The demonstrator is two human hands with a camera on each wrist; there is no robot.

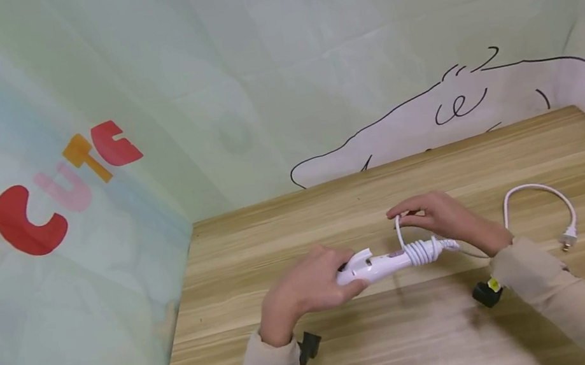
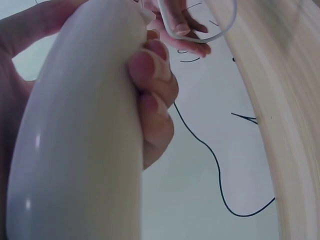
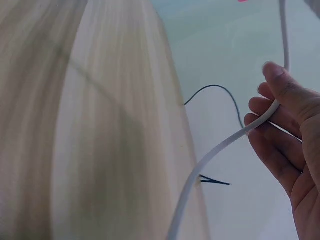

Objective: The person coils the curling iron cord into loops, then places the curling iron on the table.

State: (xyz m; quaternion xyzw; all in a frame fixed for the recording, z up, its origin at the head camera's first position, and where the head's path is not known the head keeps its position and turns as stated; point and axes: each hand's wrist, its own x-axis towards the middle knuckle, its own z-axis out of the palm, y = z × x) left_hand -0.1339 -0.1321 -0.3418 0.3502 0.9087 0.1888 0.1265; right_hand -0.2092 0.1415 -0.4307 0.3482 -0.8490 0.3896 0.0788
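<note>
Curling iron (image 1: 385, 266), glossy and white, lies along the same line as the far edge of the wooden surface (image 1: 215, 273), well in from that edge and from the left and right ones. I cannot tell from here whether it touches the wood or is held just above it. The person's left hand (image 1: 312, 282) has the iron's left end; its grip is clamped round the thick white body, thumb on one side, curled fingers on the other. Right beside that hand a small white lever (image 1: 363, 256) stands up, and farther along the body sits a pinkish switch panel (image 1: 396, 253).

Toward the iron's right end, a white cord (image 1: 422, 252) circles the handle in several snug turns. One loop of it rises from the coils to the right hand (image 1: 443, 215), whose grip is together on the cord, thumb against fingers. More cord shows by the right wrist, then arches toward the right edge of the surface and comes down to a plug (image 1: 568, 237) resting on the wood.

Both sleeves (image 1: 528, 269) are beige, with a black gadget at each wrist. Behind the far edge hangs a pale backdrop (image 1: 251, 73) with a line drawing, and colourful letters (image 1: 30, 220) spell CUTE beyond the left edge.
</note>
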